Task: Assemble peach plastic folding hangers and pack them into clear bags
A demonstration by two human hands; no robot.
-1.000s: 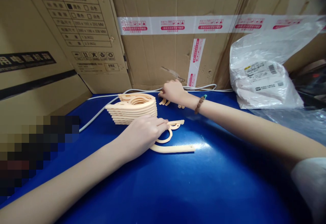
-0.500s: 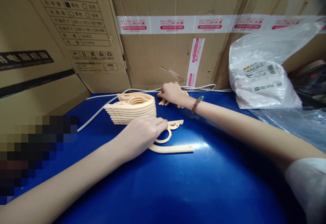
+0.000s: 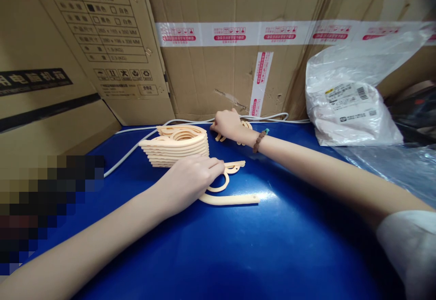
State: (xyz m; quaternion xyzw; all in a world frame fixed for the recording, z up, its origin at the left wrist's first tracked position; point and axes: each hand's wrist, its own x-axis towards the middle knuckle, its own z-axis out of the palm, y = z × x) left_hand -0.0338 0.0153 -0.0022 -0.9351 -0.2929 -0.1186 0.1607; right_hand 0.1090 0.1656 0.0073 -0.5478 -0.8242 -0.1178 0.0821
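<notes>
My left hand [image 3: 192, 177] is closed on a cream plastic folding hanger [image 3: 235, 199], low over the blue table. The hanger's ring and curved arms stick out to the right of my fingers. Just behind that hand stands a neat stack of similar cream hangers [image 3: 177, 147]. My right hand [image 3: 227, 125] reaches to the back of the table, fingers bent down over a small group of cream plastic pieces [image 3: 247, 126]. Its fingertips are mostly hidden, so what they pinch does not show clearly.
Cardboard boxes [image 3: 211, 72] wall off the back and left of the blue table [image 3: 238, 254]. A white cable [image 3: 127, 154] runs along the back edge. At the right sits a white plastic bag [image 3: 354, 109] with a label, beside clear plastic film [image 3: 391, 163].
My right hand and wrist have shifted very slightly left over the cream pieces. My left hand and the hanger in it have stayed put.
</notes>
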